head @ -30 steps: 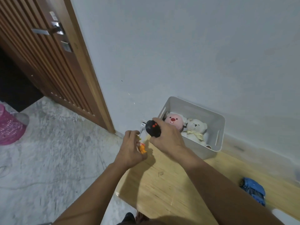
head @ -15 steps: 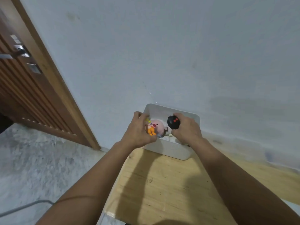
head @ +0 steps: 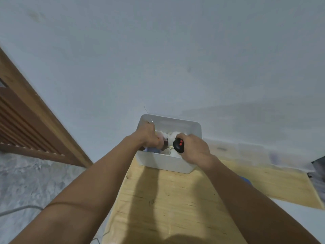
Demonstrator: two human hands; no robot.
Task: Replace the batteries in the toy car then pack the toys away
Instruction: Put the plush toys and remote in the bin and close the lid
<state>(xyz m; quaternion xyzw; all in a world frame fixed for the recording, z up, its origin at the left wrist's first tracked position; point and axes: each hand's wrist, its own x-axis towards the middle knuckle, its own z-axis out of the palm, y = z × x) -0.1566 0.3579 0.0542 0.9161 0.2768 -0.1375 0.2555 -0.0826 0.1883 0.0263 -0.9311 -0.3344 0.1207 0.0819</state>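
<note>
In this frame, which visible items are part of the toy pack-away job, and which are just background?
Part of the job:
black remote, gripped by the right hand
white bin on the wooden table
plush toys in the bin
left hand, holding something over the bin; it is mostly hidden

Just lying about:
wooden door
grey cable on the floor

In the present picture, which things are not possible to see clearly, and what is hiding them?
- Head view: what the left hand grips inside the white plastic bin; its own fingers cover it.
- Head view: the soft toys in the bin; both hands hide them and the picture is blurred.
- Head view: the lower part of the black round remote with red buttons; the right hand wraps it.
- Head view: a blue object on the wooden table; the right forearm covers most of it.
</note>
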